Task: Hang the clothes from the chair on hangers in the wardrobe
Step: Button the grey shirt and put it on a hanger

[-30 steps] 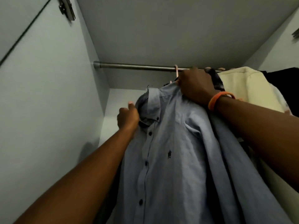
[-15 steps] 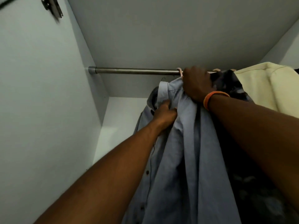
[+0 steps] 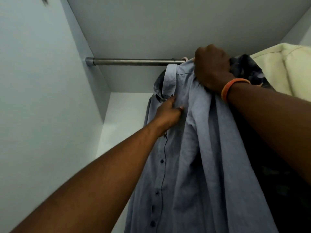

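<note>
Both bare forearms reach up into the white wardrobe (image 3: 50,98). The left hand (image 3: 168,111) pinches the front of the pale blue button-up cotton shirt (image 3: 193,165) just below its collar, lower than half a second ago. The right hand (image 3: 211,68), an orange wristband (image 3: 230,86) on its wrist, grips the shirt's shoulder at the grey metal rail (image 3: 134,62), higher than before. Dark and cream garments (image 3: 277,69) hang beside it.
</note>
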The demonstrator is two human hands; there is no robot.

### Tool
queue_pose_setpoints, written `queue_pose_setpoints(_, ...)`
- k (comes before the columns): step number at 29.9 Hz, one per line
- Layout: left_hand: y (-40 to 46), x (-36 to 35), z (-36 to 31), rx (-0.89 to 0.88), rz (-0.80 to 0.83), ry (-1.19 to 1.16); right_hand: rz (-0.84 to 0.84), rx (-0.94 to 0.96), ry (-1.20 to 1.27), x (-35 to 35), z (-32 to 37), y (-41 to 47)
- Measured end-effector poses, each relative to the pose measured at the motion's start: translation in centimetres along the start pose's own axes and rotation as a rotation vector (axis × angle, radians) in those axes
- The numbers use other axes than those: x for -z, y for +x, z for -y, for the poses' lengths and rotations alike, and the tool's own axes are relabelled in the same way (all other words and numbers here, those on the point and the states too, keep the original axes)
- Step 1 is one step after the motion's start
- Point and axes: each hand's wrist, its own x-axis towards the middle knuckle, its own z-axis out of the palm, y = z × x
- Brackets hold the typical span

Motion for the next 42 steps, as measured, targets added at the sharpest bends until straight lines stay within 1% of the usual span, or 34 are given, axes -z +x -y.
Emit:
queue_pose_setpoints(3, -0.8, 0.6, -0.7, 0.019, -0.014, 0.032, 0.048, -0.006, 0.006, 1.1, -0.1, -0.5)
queue_pose_setpoints(7, -2.4, 1.9, -2.6, 0.037, -0.035, 0.045, 0.075, -0.047, 0.079, 2.8, 0.3, -0.8)
queue_pose_setpoints(11, -5.7, 2.7, -4.2, 0.132, -0.029, 0.029, 0.157, -0.152, 0.196, 5.7, -0.1, -2.0)
queue_pose_setpoints(14, -9.3, 2.7, -5.2, 0.202, -0.018, -0.025, 0.218, -0.190, 0.254, 8.0, -0.7, -3.6)
queue_pose_setpoints(19, -15.4, 1.4, -5.9, 0.310, 0.077, -0.164, 0.288, -0.289, 0.421, 11.2, -0.7, -8.0)
queue_pose_setpoints(21, -17.9, 0.7, -6.3, 0.400, 0.116, -0.238, 0.353, -0.324, 0.457, 12.8, -0.2, -10.2)
queue_pose_setpoints(23, -20.9, -0.2, -7.5, 0.487, 0.189, -0.308, 0.406, -0.397, 0.522, 14.6, 0.1, -12.4)
queue_pose_setpoints(26, -25.1, -0.9, -9.4, 0.581, 0.229, -0.372, 0.420, -0.482, 0.633, 16.8, 0.4, -15.5)
queue_pose_setpoints(29, -28.8, -0.1, -12.2, 0.677, 0.162, -0.364, 0.433, -0.553, 0.666, 19.9, 0.7, -18.1)
queue_pose_setpoints(31, -31.3, 0.6, -13.8, 0.721, 0.120, -0.315, 0.387, -0.575, 0.669, 22.2, 1.0, -19.9)
queue_pose_setpoints(34, -35.5, 2.3, -16.7, 0.740, 0.007, -0.248, 0.306, -0.585, 0.661, 25.6, 1.8, -23.2)
queue_pose_setpoints(37, -40.3, 4.3, -19.7, 0.766, -0.097, -0.145, 0.284, -0.579, 0.574, 29.1, 3.4, -26.5)
queue_pose_setpoints(40, -45.3, 7.6, -23.2, 0.830, -0.183, -0.007, 0.346, -0.613, 0.628, 33.4, 5.7, -28.9)
queue_pose_setpoints(42, -48.6, 10.5, -26.4, 0.828, -0.287, 0.105, 0.392, -0.658, 0.756, 36.9, 7.7, -30.0)
